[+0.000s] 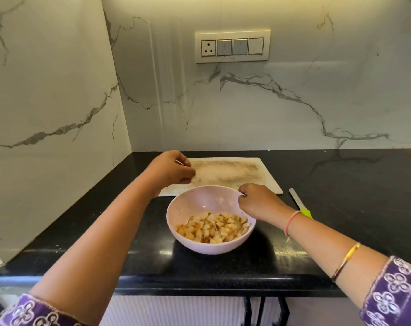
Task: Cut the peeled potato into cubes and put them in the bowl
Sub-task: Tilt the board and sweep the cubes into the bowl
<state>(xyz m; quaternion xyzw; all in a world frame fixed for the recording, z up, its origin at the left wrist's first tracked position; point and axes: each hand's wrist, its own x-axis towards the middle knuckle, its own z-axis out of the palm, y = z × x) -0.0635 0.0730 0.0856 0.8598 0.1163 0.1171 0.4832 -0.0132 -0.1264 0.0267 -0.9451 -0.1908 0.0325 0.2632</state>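
Pink bowl (195, 203) pinched at rim by right hand (258, 202); left hand (172, 170) curled, grasp unclear.

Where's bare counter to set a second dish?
Widest free patch: counter right of the knife. Also bare: counter left of the bowl toward the side wall, and the cutting board, middle and right. Crowded: board's near edge, bowl, right hand and knife bunch together; left hand over board's left end.
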